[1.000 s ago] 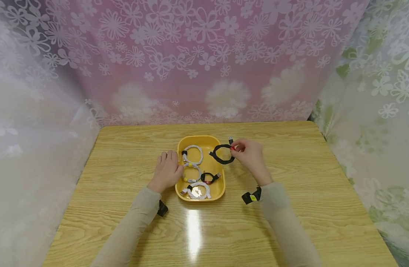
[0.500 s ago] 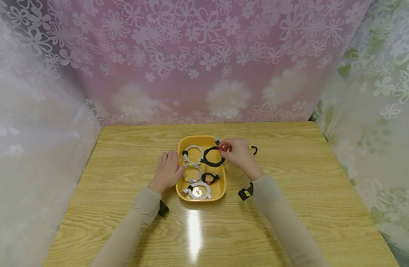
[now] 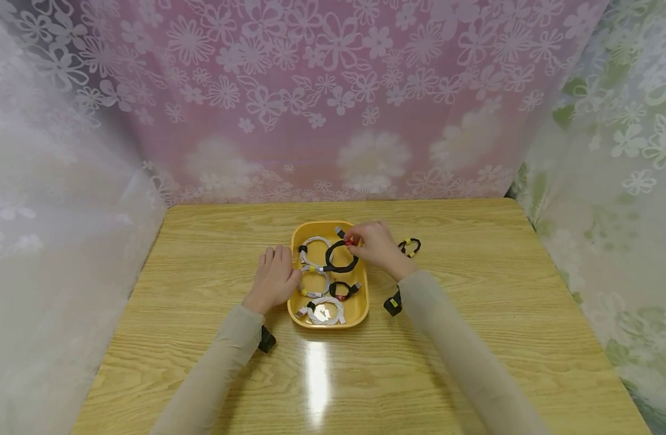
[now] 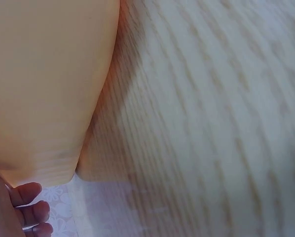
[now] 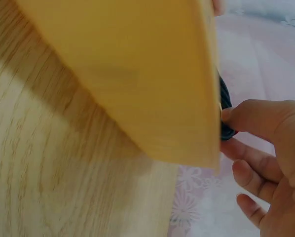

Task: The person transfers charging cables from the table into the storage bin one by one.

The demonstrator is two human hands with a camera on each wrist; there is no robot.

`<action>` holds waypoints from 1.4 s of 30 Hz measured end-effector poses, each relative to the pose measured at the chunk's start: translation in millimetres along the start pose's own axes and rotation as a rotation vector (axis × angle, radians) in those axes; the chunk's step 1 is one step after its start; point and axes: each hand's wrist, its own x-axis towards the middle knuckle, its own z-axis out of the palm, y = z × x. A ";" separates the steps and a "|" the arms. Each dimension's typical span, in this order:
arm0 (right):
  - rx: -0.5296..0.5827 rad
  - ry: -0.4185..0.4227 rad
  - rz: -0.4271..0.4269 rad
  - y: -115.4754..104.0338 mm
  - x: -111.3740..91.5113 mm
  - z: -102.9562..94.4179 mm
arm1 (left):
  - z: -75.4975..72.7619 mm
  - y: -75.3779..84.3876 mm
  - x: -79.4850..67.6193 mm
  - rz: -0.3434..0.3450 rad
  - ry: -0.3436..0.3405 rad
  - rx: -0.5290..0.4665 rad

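In the head view my left hand (image 3: 273,278) holds the left rim of a yellow plastic tray (image 3: 362,314), its thumb lying over the edge; several of its fingertips show beside the tray wall (image 4: 44,98) in the left wrist view. My right hand (image 3: 373,241) pinches a coiled black USB cable (image 3: 340,257) by its red tie, over the tray's far right part. Beneath and around it lie a white coiled cable (image 3: 314,240), a grey coiled cable with yellow ties (image 3: 314,294), a small black cable (image 3: 340,290) and another white cable (image 3: 324,313).
A small black coiled cable with yellow ties (image 3: 410,241) lies on the wood-grain table (image 3: 447,290), right of the tray and partly behind my right hand. Floral curtains (image 3: 333,121) surround the table at the back and sides.
My right hand has carried the black cable leftward from the tray's right edge to over its inside. The yellow-tied black cable has come into sight. My left hand has stayed put.
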 end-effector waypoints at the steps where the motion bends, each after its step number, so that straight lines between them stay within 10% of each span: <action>1: -0.007 -0.012 -0.008 0.7 1.1 0.5 | -0.3 0.1 0.1 0.000 -0.001 -0.001; 42: -0.317 -0.144 -0.161 5.9 32.5 33.2 | 0.8 -1.2 0.7 -0.005 -0.016 -0.025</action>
